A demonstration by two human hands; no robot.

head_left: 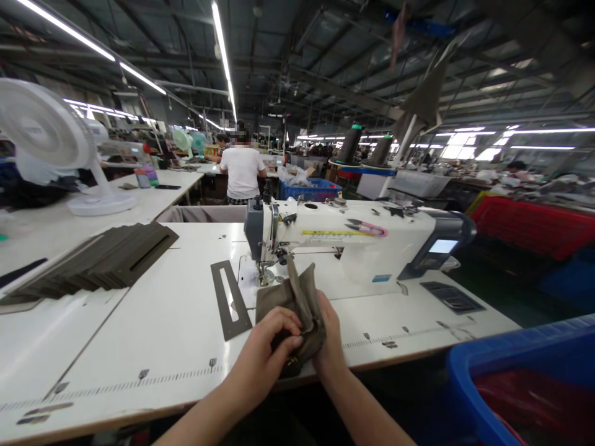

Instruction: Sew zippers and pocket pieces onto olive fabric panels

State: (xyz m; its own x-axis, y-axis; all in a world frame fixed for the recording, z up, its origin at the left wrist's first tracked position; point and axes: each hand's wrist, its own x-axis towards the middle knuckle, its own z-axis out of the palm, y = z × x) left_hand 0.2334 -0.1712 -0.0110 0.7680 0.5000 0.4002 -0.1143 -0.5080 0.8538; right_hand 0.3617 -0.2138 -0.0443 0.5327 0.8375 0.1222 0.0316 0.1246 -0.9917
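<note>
Far left of the hands, a white fan (pixel 44 133) stands beside a fanned stack (pixel 100 257) of flat, dark olive panels. Just left of the left hand (pixel 269 339) lies a long grey template (pixel 230 300) with a slot cut through it, flat on the smooth white table (pixel 162 334). Both hands grip the cloth (pixel 297 296) between them: an olive-brown piece, soft and bunched (its upper edge stands up in folds), held at the table's near edge, just before the machine (pixel 372 248). The left hand curls over it; the right hand (pixel 331 337) cups it from behind. Right of the hands, a blue plastic bin (pixel 511 347) holds something red.
</note>
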